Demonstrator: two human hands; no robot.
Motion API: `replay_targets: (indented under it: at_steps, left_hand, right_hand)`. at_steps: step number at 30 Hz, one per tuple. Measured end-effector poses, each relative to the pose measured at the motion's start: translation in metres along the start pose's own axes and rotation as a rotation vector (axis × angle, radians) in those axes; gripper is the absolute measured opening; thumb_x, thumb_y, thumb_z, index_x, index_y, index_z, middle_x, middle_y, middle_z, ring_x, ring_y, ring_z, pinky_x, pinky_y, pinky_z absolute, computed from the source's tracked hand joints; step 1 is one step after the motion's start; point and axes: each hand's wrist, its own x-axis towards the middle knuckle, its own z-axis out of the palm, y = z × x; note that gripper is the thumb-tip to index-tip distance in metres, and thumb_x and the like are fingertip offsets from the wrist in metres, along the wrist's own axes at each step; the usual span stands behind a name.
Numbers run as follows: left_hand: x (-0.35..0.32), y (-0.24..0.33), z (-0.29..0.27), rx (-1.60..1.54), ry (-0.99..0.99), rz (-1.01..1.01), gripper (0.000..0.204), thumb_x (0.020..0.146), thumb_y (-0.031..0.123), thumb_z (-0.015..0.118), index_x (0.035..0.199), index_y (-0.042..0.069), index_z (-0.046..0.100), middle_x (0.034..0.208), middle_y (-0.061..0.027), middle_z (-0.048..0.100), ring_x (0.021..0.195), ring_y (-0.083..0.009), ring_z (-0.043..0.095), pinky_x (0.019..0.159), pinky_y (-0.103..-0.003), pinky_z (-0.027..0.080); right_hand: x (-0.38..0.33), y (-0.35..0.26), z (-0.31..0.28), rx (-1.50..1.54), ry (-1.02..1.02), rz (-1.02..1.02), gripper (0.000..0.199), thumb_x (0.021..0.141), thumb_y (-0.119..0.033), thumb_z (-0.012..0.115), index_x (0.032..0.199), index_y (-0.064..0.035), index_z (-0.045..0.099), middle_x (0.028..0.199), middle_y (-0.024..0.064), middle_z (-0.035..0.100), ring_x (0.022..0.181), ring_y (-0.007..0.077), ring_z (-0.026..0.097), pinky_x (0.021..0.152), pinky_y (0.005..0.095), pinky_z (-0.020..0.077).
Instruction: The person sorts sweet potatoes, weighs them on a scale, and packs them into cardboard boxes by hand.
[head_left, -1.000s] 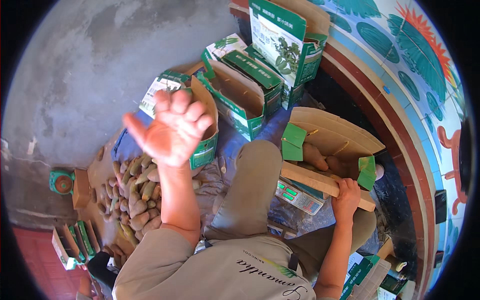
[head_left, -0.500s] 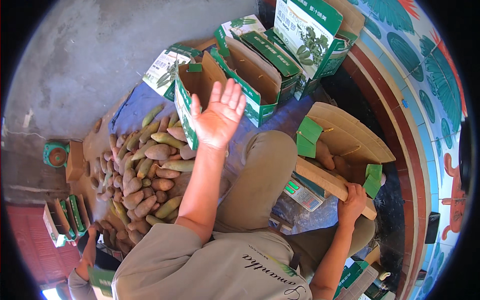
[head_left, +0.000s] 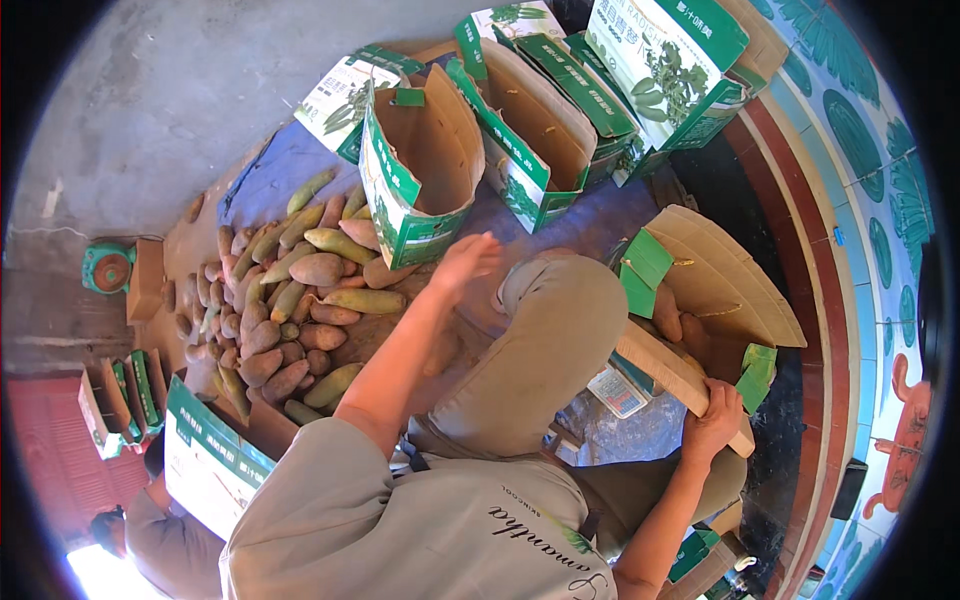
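My left hand (head_left: 468, 262), fingers stretched out and slightly smeared by motion, hovers empty above my bent knee. Just beyond it stands an open green-and-white carton (head_left: 415, 235), its brown inside showing. My right hand (head_left: 712, 420) grips the near flap of another open cardboard box (head_left: 735, 250). Several reddish-brown roots (head_left: 668, 315), looking like sweet potatoes, lie inside that box. Part of a digital scale (head_left: 617, 391) shows beside the box's near side. Left of my left arm spreads a pile of brownish roots (head_left: 318, 270) mixed with long green radishes (head_left: 368, 301).
More green-and-white cartons (head_left: 655, 75) stand at the back on a blue sheet (head_left: 265, 180). At lower left a co-worker (head_left: 170, 540) is beside a green-and-white box (head_left: 215, 455). A tiled wall (head_left: 845, 200) curves along the right. A small green round device (head_left: 107, 267) sits far left.
My left hand has dropped from its raised, palm-up position toward my knee. My right hand keeps hold of the box flap. The co-worker's box has come up at lower left.
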Motion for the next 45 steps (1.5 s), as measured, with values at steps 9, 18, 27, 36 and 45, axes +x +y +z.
replay_targets:
  at_steps: [9, 18, 27, 36, 45]
  left_hand:
    - [0.000, -0.203, -0.120, 1.074, 0.046, -0.245, 0.043, 0.083, 0.037, 0.059, 0.115, 0.009, 0.060, 0.116, -0.0156, 0.061, 0.114, -0.0311, 0.056, 0.095, -0.041, 0.044]
    - [-0.031, -0.200, -0.065, 1.558, -0.200, -0.366, 0.069, 0.078, 0.016, 0.067, 0.140, 0.026, 0.037, 0.151, -0.0094, 0.024, 0.139, -0.0327, 0.024, 0.107, -0.051, 0.031]
    - [-0.026, -0.215, -0.070, 1.711, -0.254, -0.366, 0.045, 0.083, 0.017, 0.063, 0.126, 0.020, 0.050, 0.138, -0.0158, 0.042, 0.123, -0.0340, 0.048, 0.098, -0.048, 0.042]
    - [-0.053, -0.191, -0.073, 1.705, -0.291, -0.434, 0.043, 0.082, 0.024, 0.063, 0.122, 0.013, 0.050, 0.124, -0.0183, 0.051, 0.113, -0.0326, 0.056, 0.089, -0.041, 0.050]
    - [-0.044, -0.139, -0.103, 1.327, 0.223, -0.126, 0.067, 0.058, 0.036, 0.084, 0.112, 0.010, 0.054, 0.115, -0.0178, 0.053, 0.106, -0.0346, 0.055, 0.089, -0.041, 0.048]
  right_hand:
    - [0.005, -0.005, 0.002, -0.018, 0.025, -0.037, 0.022, 0.069, -0.001, 0.062, 0.090, -0.0068, 0.059, 0.089, 0.0103, 0.061, 0.083, 0.0336, 0.055, 0.074, 0.0421, 0.0443]
    - [0.001, -0.004, 0.006, -0.053, -0.019, -0.019, 0.023, 0.071, -0.005, 0.062, 0.093, -0.0068, 0.059, 0.090, 0.0106, 0.061, 0.084, 0.0338, 0.056, 0.075, 0.0419, 0.0448]
    - [0.004, -0.004, 0.005, -0.064, 0.006, -0.028, 0.023, 0.069, -0.010, 0.064, 0.091, -0.0067, 0.060, 0.090, 0.0110, 0.061, 0.084, 0.0334, 0.056, 0.075, 0.0420, 0.0450]
    - [0.001, -0.005, -0.002, -0.056, 0.035, 0.031, 0.025, 0.066, -0.008, 0.065, 0.090, -0.0066, 0.060, 0.090, 0.0108, 0.060, 0.085, 0.0329, 0.056, 0.074, 0.0418, 0.0446]
    - [0.006, -0.005, -0.006, 0.029, 0.031, 0.043, 0.028, 0.059, -0.003, 0.065, 0.086, -0.0073, 0.060, 0.085, 0.0087, 0.058, 0.081, 0.0306, 0.055, 0.072, 0.0408, 0.0442]
